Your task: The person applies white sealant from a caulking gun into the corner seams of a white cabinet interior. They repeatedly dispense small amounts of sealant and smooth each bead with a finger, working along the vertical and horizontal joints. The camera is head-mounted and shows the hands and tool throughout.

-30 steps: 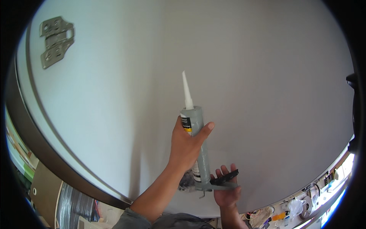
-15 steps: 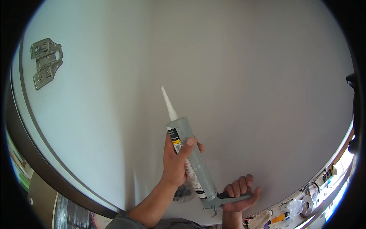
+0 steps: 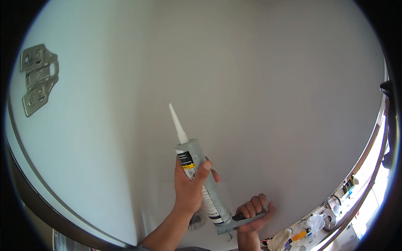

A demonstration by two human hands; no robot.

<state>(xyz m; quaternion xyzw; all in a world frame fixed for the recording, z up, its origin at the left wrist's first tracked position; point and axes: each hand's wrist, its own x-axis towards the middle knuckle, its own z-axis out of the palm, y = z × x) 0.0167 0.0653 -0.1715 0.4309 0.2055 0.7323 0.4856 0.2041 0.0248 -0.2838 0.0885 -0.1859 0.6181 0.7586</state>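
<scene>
A grey caulking gun (image 3: 211,188) slants up and to the left in front of me, loaded with a sealant tube (image 3: 210,204) in a white, black and yellow label. Its white tapered nozzle (image 3: 177,124) points up toward the pale inner panels, with its tip apart from any edge I can make out. My left hand (image 3: 189,190) is wrapped round the barrel. At the lower end, my right hand (image 3: 254,212) grips the handle and trigger, its fingers curled over the top. A metal hook hangs beneath the gun's back end.
A metal hinge plate (image 3: 39,79) is screwed to the pale left panel (image 3: 83,138). Beyond the lower right edge lie a roll of tape (image 3: 329,219), a clear plastic bag (image 3: 315,222) and an orange-handled tool (image 3: 300,234). A dark round thing (image 3: 197,220) shows behind my left wrist.
The hinge plate looks larger and farther left, as my view has moved closer in. Both hands and the caulking gun sit slightly lower and more to the left, with the same grip.
</scene>
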